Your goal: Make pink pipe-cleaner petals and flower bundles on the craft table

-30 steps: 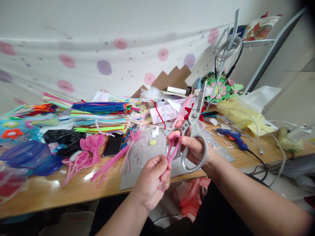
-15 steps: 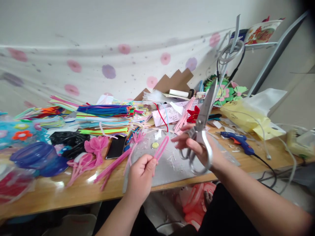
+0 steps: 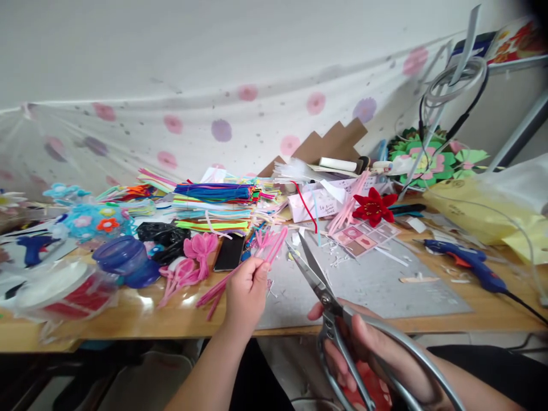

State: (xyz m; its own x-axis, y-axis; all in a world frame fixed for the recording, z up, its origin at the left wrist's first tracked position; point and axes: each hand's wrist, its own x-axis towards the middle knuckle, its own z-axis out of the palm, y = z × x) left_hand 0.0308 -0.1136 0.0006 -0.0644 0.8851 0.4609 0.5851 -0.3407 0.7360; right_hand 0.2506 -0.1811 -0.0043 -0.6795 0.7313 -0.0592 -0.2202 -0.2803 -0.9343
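Holds a pink fuzzy loop (image 3: 278, 245) between the thumb and fingers of the left hand (image 3: 247, 288), with the bend poking up and forward out of the fist. Grips large silver scissors (image 3: 326, 298) in the right hand (image 3: 398, 365), thumb and fingers around the handles, blades parted in a narrow V. Has the loop just to the left of the blade tips (cannot tell whether touching), with loose pink stems (image 3: 218, 288) on the surface (image 3: 148, 322) partly behind the left hand. Aims the scissors forward over the near edge of a grey mat (image 3: 385, 285).

As for containers, shows a translucent blue tub (image 3: 122, 256) on the left of the surface; cannot make out the contents. Nearer the edge, shows a clear plastic wrapping (image 3: 64, 291) around something white and red (too blurred to name). Also shows a crumpled black bag (image 3: 161, 234) behind the tub, near a pink bow-like shape (image 3: 201, 248), and a pale yellow bag (image 3: 466, 211) far to the right, beyond a blue glue gun (image 3: 466, 260).
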